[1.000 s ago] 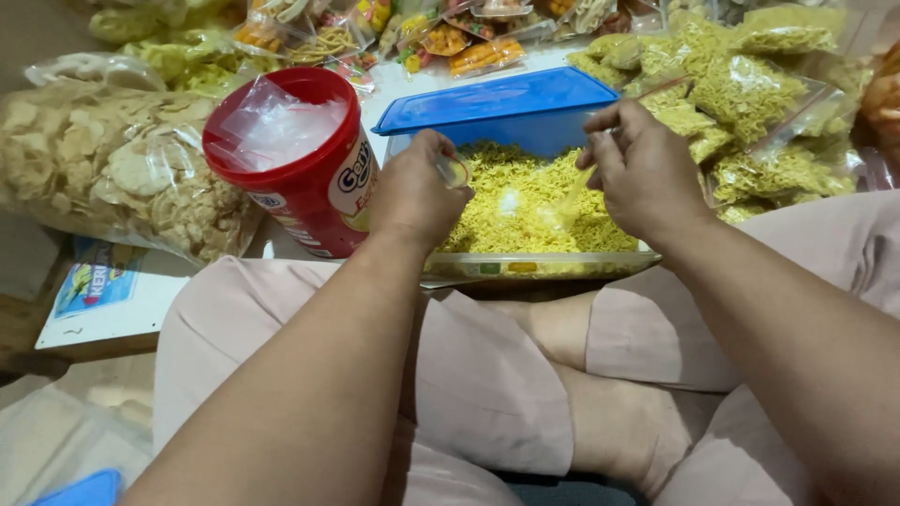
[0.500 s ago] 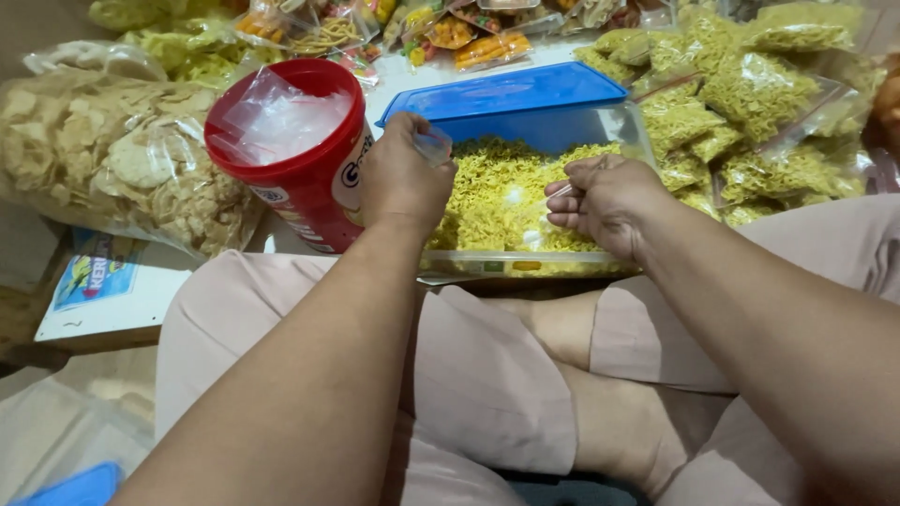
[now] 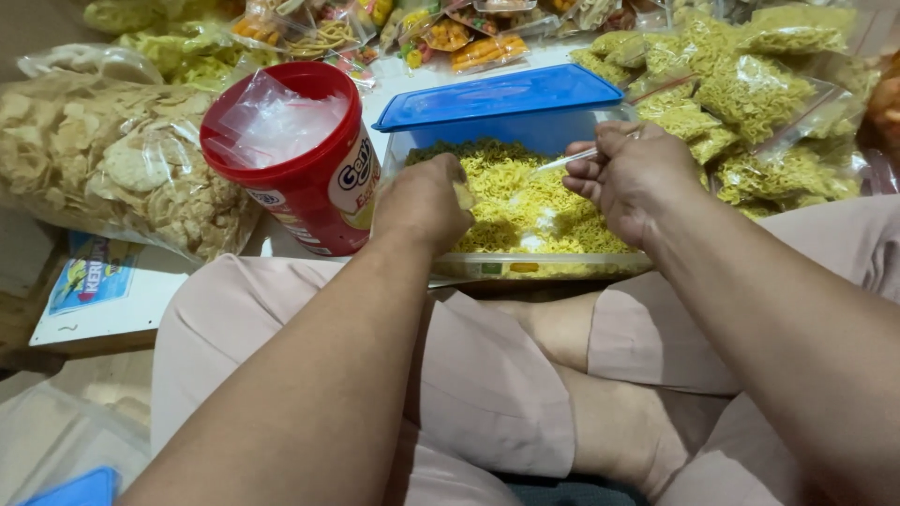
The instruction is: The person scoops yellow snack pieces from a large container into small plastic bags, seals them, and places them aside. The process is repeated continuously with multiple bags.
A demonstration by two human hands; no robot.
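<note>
A clear plastic container (image 3: pixel 544 265) full of yellow crispy noodle snack (image 3: pixel 511 201) sits in front of my crossed legs. A blue lid (image 3: pixel 497 94) rests across its far side. My left hand (image 3: pixel 427 201) is inside the container on the left, fingers closed around what looks like a small clear plastic bag (image 3: pixel 464 195) with some snack in it. My right hand (image 3: pixel 628 173) hovers over the right part of the container and grips a thin spoon (image 3: pixel 562 161). The spoon points left toward my left hand.
A red round tub (image 3: pixel 300 178) stuffed with clear plastic bags stands left of the container. A large bag of pale crackers (image 3: pixel 112 169) lies at the far left. Several sealed bags of yellow noodle snack (image 3: pixel 750 94) pile up on the right, with more snack packs (image 3: pixel 450 37) behind.
My right hand dipped toward the snack and now holds the spoon level over it. My left hand sank slightly lower into the container.
</note>
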